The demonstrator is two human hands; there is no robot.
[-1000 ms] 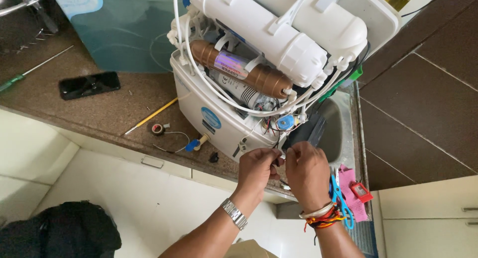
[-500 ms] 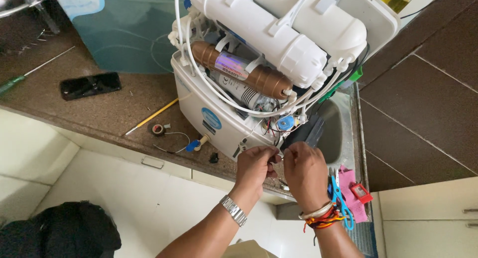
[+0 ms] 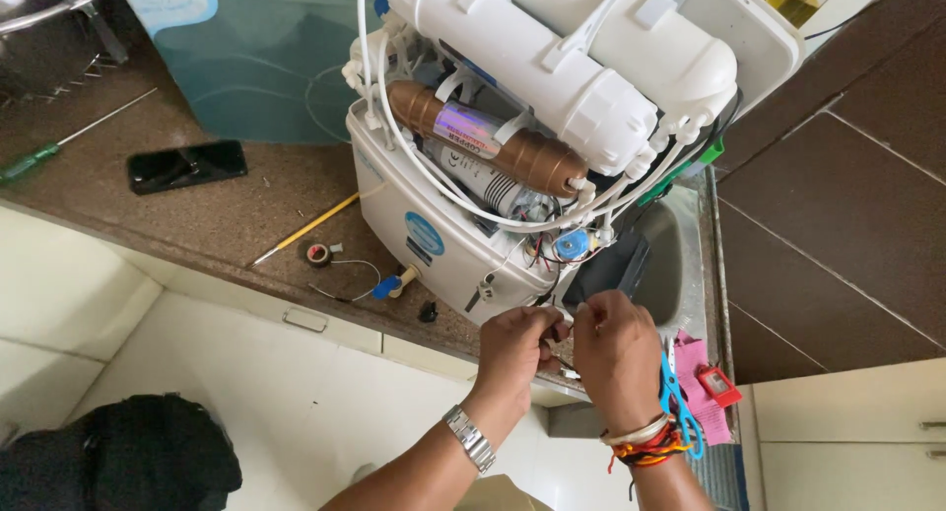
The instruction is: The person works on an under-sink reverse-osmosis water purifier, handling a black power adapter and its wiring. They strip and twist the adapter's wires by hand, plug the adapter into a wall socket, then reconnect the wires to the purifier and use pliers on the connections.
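Both hands meet at the near right corner of the opened white plastic water purifier [image 3: 434, 235], which stands tilted on the speckled brown stone surface [image 3: 217, 205]. The left hand [image 3: 512, 348], with a metal watch at the wrist, has its grip pinched together on something small at the purifier's lower edge, and the right hand [image 3: 616, 353], wearing red and orange thread bands, pinches in from just beside it, fingertips nearly touching (what they clamp is too small to tell, though thin wires hang there). Inside the casing a copper-coloured cylindrical cartridge [image 3: 473, 141] lies under two fat white filter housings [image 3: 552, 68], with white tubing looping around them. To the left on the surface lie a black phone [image 3: 187, 164], a green-handled screwdriver [image 3: 34, 161], a thin yellow stick [image 3: 305, 227] and a small roll of tape [image 3: 317, 254]. Blue-handled scissors [image 3: 678, 403] rest on a pink cloth [image 3: 702, 393] near the right hand.
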